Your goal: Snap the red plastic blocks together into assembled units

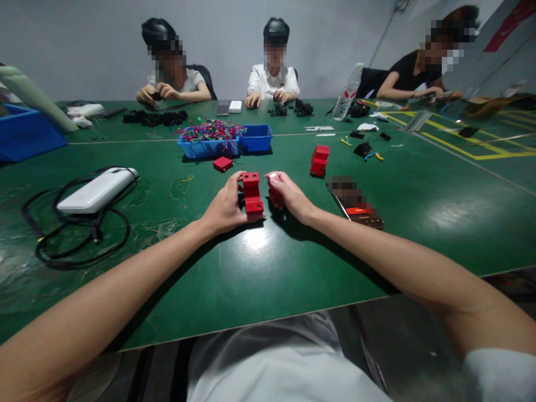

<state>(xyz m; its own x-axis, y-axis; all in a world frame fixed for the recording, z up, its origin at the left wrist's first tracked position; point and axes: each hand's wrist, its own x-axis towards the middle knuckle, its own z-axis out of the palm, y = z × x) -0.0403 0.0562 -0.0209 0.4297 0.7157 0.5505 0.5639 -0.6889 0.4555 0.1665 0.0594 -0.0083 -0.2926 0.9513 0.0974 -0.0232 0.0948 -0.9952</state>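
My left hand [228,207] grips a red stepped block [252,194] with small holes in its top and lower faces. Just to the right, my right hand [290,195] is closed, its fingers curled around a red piece [275,195] that is mostly hidden. A small gap separates the two hands. Beyond my left hand lies a flat red square piece [223,163]. Another red block [320,161] stands on the table past my right hand.
Blue bins [209,148] stand ahead, one heaped with coloured wires. A white power bank [98,191] with black cable lies left, a phone [355,206] right. A bottle [347,95] and pliers [374,157] lie farther off. Three people sit across the green table [251,279].
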